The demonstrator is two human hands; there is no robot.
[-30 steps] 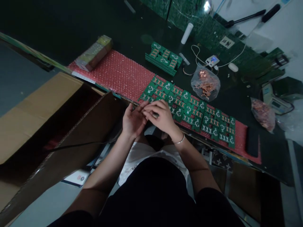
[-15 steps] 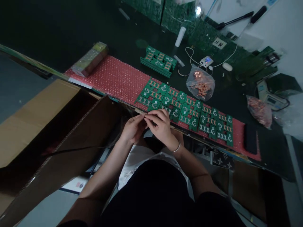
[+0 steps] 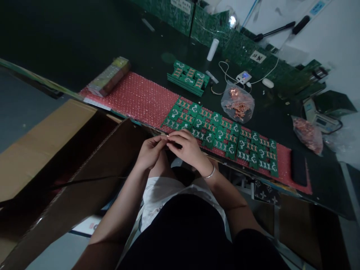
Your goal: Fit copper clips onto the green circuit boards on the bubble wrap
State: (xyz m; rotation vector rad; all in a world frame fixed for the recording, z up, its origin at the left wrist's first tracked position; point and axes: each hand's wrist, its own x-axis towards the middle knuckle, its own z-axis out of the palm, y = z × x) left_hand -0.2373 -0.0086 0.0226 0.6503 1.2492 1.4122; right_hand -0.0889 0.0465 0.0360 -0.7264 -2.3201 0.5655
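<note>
My left hand and my right hand meet at the fingertips, just off the table's front edge. Both are closed in a pinch, and whatever lies between the fingers is too small to make out. Right beyond them, a row of green circuit boards lies on pink bubble wrap. Copper-coloured pieces sit on the boards in rows, while some rows look silvery. Behind that row stands a stack of similar green boards.
Clear bags of copper-coloured parts lie at the back right. A wrapped block rests on the wrap's left end, a dark phone on its right. An open cardboard box stands below left. A white tube stands behind.
Both hands have shifted slightly left, still joined at the fingertips. The whole view has moved a little. The boards and bags stay where they were.
</note>
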